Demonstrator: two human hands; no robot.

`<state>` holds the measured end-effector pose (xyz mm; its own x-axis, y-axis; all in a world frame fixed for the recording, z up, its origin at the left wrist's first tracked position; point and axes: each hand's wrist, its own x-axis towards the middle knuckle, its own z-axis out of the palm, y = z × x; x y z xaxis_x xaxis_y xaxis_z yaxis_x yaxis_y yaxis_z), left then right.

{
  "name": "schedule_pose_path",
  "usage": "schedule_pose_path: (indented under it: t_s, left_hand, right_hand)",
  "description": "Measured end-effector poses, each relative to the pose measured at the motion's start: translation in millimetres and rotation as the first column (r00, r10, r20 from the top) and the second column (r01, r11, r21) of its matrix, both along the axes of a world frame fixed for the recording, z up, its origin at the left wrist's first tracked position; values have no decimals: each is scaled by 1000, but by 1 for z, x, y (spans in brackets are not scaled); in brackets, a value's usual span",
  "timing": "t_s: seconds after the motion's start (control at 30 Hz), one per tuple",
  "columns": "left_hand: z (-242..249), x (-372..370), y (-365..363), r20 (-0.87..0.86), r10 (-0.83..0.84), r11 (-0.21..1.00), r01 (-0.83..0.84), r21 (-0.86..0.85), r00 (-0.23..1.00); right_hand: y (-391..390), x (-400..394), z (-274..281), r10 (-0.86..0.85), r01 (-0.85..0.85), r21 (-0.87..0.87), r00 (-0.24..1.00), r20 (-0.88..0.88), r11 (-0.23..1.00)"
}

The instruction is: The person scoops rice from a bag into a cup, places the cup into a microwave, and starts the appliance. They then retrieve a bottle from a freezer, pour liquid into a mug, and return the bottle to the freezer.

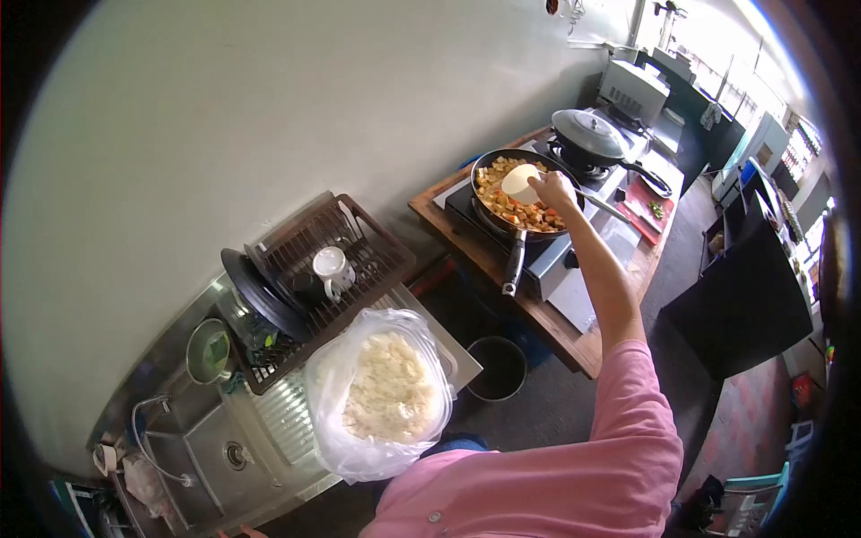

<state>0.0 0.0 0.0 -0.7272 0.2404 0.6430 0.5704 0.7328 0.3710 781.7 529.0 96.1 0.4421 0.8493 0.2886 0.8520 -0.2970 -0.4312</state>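
Our right hand (553, 189) reaches toward one o'clock in the view, its grip holding a cream cup (518, 183) tipped over the frying pan (549, 236). The cup hangs above the pan's middle, and around it we see cubed food (529, 217) in brown and orange pieces. The pan sits on the stove (552, 256), its black handle (514, 264) pointing to six o'clock. A long-handled utensil (603, 204) runs from the pan's rim toward four o'clock, ending near a red chopping board (639, 202) that carries green bits (656, 211). At two o'clock from the pan we find a domed lid (587, 133) on another pan. All this stands on the wooden counter (538, 316).

Of our left hand (242, 533) we make out at most a sliver at the bottom edge, toward seven o'clock; we cannot tell how its grip stands. At six o'clock, near our body, a translucent bag (336, 453) holds pale, crumbly food (390, 390). At nine o'clock a brown dish rack (372, 224) carries a white mug (332, 267), and the steel sink (202, 444) lies at eight.
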Motion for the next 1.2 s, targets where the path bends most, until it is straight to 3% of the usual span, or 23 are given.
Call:
schedule_pose_path:
  t_s: [0.17,0.23,0.37,0.43,0.47,0.57,0.67,0.77,0.87,0.97,1.13,1.2]
  left_hand:
    - [3,21,14,-6,-33,999,33,29,999]
    - [9,29,14,-4,-38,999,38,27,999]
    - [12,35,16,-11,-47,998,47,31,999]
    - [13,36,16,-4,-58,997,58,44,998]
    - [14,36,15,0,-63,997,63,50,998]
    - [12,35,15,0,-68,995,68,74,998]
    - [16,40,15,27,-79,994,77,76,997]
    - [16,42,13,22,-88,994,86,73,996]
    - [23,49,9,-15,-101,992,102,72,995]
    - [35,61,8,-32,-86,993,88,83,996]
    - [43,43,10,-206,-219,960,249,130,954]
    - [56,32,22,-294,-289,934,336,120,911]
  right_hand:
    - [-34,25,22,61,-73,-172,995,-76,982]
    - [-49,38,26,-28,21,-199,999,-34,980]
    - [-41,97,1,-166,170,-37,983,81,985]
    - [-46,113,16,-151,133,-164,983,-103,977]
    - [-50,114,16,-182,180,-29,971,-158,983]
    - [-59,120,32,-114,96,-62,880,-461,993]
    - [-59,119,25,-113,170,105,904,-411,980]
    - [-65,104,40,-101,161,134,923,-371,978]
    - [-45,128,27,-104,119,83,980,-169,989]
    - [-23,154,19,-37,16,-94,972,-231,995]
    - [-23,135,11,-126,161,137,964,-235,977]
    - [-40,126,18,-157,168,84,980,-119,982]
